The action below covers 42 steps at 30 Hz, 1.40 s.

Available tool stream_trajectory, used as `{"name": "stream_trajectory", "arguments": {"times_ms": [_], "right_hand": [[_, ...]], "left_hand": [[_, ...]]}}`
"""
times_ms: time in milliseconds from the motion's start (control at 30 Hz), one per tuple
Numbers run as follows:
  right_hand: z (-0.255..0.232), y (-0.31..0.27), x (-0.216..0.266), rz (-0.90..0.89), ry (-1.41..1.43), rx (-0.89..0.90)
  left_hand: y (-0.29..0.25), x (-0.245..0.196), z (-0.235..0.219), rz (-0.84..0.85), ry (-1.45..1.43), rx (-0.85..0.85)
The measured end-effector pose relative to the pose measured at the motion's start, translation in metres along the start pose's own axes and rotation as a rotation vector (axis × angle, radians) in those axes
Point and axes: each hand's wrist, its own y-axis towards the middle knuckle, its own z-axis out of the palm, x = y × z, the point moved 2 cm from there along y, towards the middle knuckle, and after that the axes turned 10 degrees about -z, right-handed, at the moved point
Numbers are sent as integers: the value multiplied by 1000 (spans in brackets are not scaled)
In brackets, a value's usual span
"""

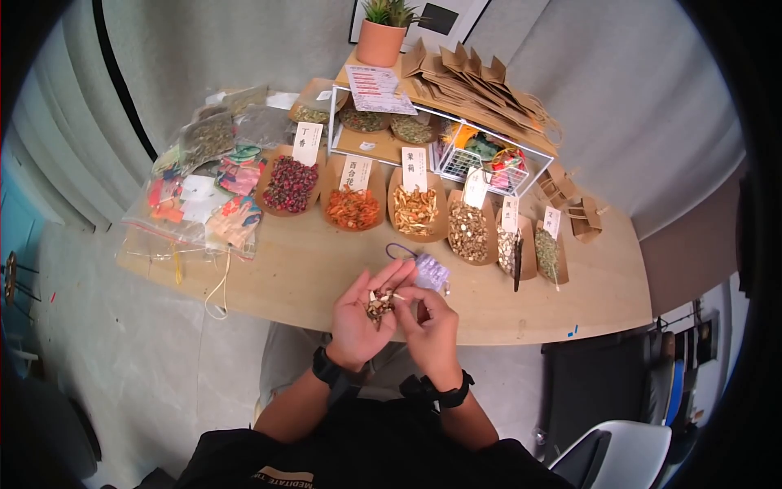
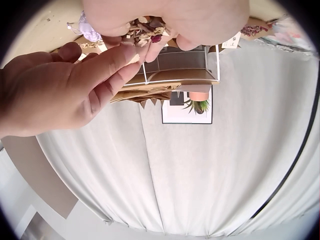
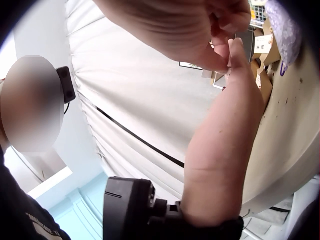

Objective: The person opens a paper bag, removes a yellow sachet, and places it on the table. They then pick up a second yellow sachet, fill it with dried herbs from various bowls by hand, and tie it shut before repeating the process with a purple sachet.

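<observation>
My left hand (image 1: 355,328) is held palm up near the table's front edge, cupped under a small heap of mixed dried herbs (image 1: 378,308). Pale chips, brown bits and a dark red bud (image 2: 156,38) show in the heap in the left wrist view. From the right, my right hand (image 1: 433,336) reaches over the palm, thumb and fingertips pinching a small pale dried piece (image 2: 135,59). Just beyond the hands lies a purple drawstring sachet (image 1: 432,273) on the table. In the right wrist view the heap is hidden behind the hands.
Labelled paper trays hold red buds (image 1: 291,184), orange petals (image 1: 353,209), yellowish flowers (image 1: 415,212), brown chips (image 1: 468,232) and green leaves (image 1: 548,254). A plastic bag of printed pouches (image 1: 195,200) lies left. Behind stands a white-framed shelf (image 1: 456,116) with paper bags (image 1: 472,77) and a potted plant (image 1: 381,41).
</observation>
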Motion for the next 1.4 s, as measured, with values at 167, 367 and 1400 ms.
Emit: {"name": "stream_trajectory", "arguments": {"times_ms": [167,367,1400], "right_hand": [[-3,0,-12,11,166,-111],[-40,12,-39,83,208,-290],[-21,22,-10,-376,-201,234]], "left_hand": [[1,1,-7,-49,-146,48],[0,6,3,-64,-150,-44],[-7,2,17,-79,3,-16]]}}
